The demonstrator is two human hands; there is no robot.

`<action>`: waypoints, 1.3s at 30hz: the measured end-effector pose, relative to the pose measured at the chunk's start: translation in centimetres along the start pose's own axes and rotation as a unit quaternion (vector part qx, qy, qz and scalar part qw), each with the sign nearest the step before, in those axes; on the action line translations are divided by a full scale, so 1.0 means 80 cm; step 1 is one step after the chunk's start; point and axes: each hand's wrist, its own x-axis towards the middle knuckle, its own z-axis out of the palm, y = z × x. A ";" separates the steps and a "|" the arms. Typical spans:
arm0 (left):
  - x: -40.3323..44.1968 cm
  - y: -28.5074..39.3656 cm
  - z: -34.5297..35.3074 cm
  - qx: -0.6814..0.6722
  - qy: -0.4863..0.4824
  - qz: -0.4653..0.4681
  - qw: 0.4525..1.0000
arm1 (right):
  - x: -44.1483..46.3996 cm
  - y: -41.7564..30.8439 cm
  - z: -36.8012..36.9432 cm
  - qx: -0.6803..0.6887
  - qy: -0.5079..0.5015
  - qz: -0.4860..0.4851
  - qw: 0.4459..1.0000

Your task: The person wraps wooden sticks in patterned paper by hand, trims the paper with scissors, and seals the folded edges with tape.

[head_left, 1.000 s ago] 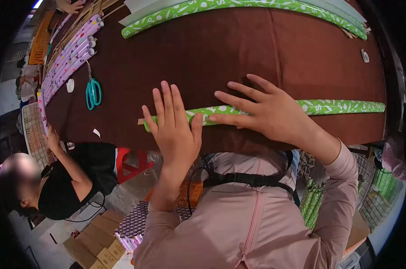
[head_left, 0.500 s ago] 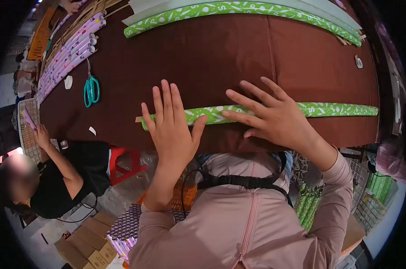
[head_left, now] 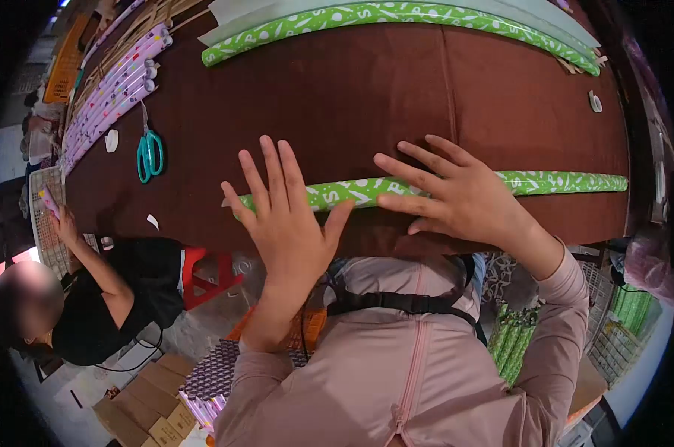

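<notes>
On my head view, a slim green roll [head_left: 333, 195] lies crosswise on the brown table cover [head_left: 337, 104], near its close edge. Its skin is glossy, printed with white utensil-like shapes; I see it bow slightly, though the wide lens may bend it. The left hand [head_left: 288, 231] lies palm down over its left end, fingers spread, thumb out along the near side. The right hand [head_left: 467, 201] reaches across farther right, fingers also apart; neither grips, and I can't tell how hard they press. I can read white letters S and P in the print. A matching green roll [head_left: 396, 13] lies at the far edge. Print on the cartons [head_left: 164, 430] is too small for me.
</notes>
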 end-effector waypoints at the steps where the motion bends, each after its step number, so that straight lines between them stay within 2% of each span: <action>1: 0.003 0.009 0.003 0.006 0.016 -0.010 1.000 | 0.000 0.000 0.002 0.016 -0.003 0.019 1.000; 6: 0.012 0.040 0.024 0.010 0.034 -0.041 0.999 | 0.000 0.002 0.001 0.010 -0.003 0.013 1.000; 18: -0.005 0.010 0.020 -0.016 0.020 -0.049 0.998 | -0.002 0.004 -0.001 0.034 -0.011 0.025 0.999; 23: -0.013 -0.030 0.020 -0.017 0.050 -0.136 0.989 | -0.001 0.005 -0.001 0.037 -0.016 0.033 0.999; 24: -0.019 -0.046 0.025 0.036 0.066 -0.141 0.987 | -0.003 0.005 0.000 0.032 -0.016 0.033 0.999; 26: -0.025 -0.076 0.024 0.039 0.079 -0.209 0.974 | -0.003 0.005 0.000 0.029 -0.013 0.032 0.999; 29: -0.039 -0.128 0.024 0.187 0.095 -0.248 0.946 | -0.003 0.005 -0.001 0.029 -0.011 0.033 0.999; 30: -0.046 -0.145 0.024 0.158 0.108 -0.264 0.945 | -0.004 0.006 0.000 0.034 -0.010 0.031 0.999; 32: -0.044 -0.141 0.016 0.119 0.141 -0.250 0.951 | -0.003 0.006 0.000 0.037 -0.009 0.033 0.999; 34: -0.037 -0.123 0.011 0.070 0.170 -0.239 0.954 | -0.001 0.007 -0.005 0.111 0.050 0.015 0.992; 36: -0.023 -0.081 0.012 -0.004 0.171 -0.146 0.974 | -0.004 0.008 -0.010 0.137 0.060 0.025 0.988; 39: -0.006 -0.017 0.010 -0.097 0.140 -0.067 0.983 | -0.006 0.011 -0.013 0.215 0.098 0.026 0.971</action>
